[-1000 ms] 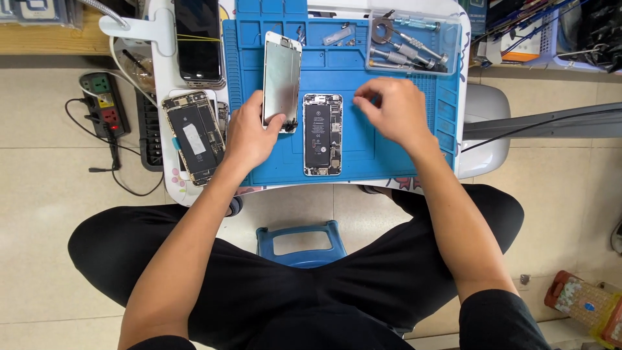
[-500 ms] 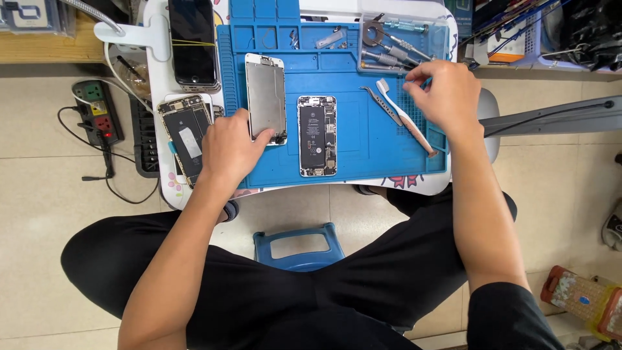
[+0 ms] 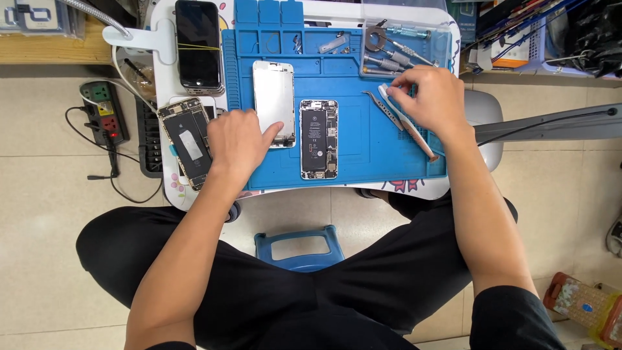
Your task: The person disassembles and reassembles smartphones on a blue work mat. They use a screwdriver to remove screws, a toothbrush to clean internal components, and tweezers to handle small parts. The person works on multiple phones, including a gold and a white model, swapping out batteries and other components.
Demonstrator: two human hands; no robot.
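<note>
Now the left hand lies palm down on the left edge of the blue mat, fingers loosely curled and the forefinger stretched out, its tip pressing the lower right corner of the screen panel; it grips nothing. That panel lies flat on the mat, back side up, a pale silver-grey rectangle with a thin dark border and small cut-outs at its top edge. The right hand is bent at the knuckles, fingertips pinched on the white upper end of a brush, which slants down and to the right across the mat to a pinkish tip. Just left of the brush lie grey tweezers, slanted the same way. Between the hands, just right of the panel, sits an open phone, its black battery and small boards showing inside a light frame. Above the right hand a clear tray holds screwdrivers. Left of the mat lie another opened phone and, above it, a black phone on the white table. A power strip lies on the tiled floor further left, and a blue stool shows between the person's knees.
</note>
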